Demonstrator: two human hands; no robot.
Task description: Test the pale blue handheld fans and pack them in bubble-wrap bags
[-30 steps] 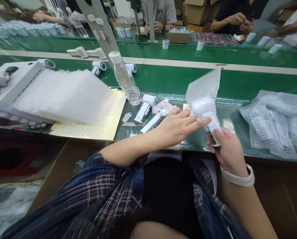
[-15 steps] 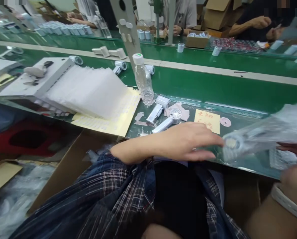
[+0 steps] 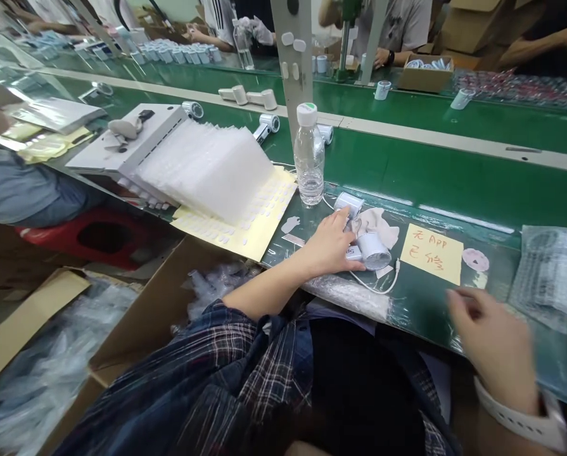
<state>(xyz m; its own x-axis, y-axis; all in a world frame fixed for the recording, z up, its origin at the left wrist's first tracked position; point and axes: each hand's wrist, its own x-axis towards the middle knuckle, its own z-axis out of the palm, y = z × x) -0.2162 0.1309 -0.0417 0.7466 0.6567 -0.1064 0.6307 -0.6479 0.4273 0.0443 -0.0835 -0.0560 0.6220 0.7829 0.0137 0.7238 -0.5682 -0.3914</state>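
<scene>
My left hand (image 3: pixel 333 244) is closed over the handle of a pale handheld fan (image 3: pixel 375 251), whose round head points to the right on the bench. A thin white cable (image 3: pixel 382 291) curves out below it. Behind my fingertips lies a second handheld fan (image 3: pixel 349 202), partly covered by a crumpled whitish cloth (image 3: pixel 375 223). My right hand (image 3: pixel 495 342), smeared a little by motion, hovers over the bench's front edge with loosely curled fingers and nothing visible in them. Bubble-wrap bags (image 3: pixel 554 272) lie at the right, beyond that hand.
A water bottle (image 3: pixel 308 155) stands behind the fans. On the left, a white box (image 3: pixel 131 139) adjoins stacked foam sheets (image 3: pixel 207 168) and yellow sticker paper (image 3: pixel 268 231). A handwritten yellow note (image 3: pixel 432 253) is at centre right. Below sits a carton (image 3: pixel 135 316); people work across the green line.
My right hand has let go of the bagged fan and come left. My left hand has moved left from beside the bag onto an unbagged fan. The view has shifted too.
</scene>
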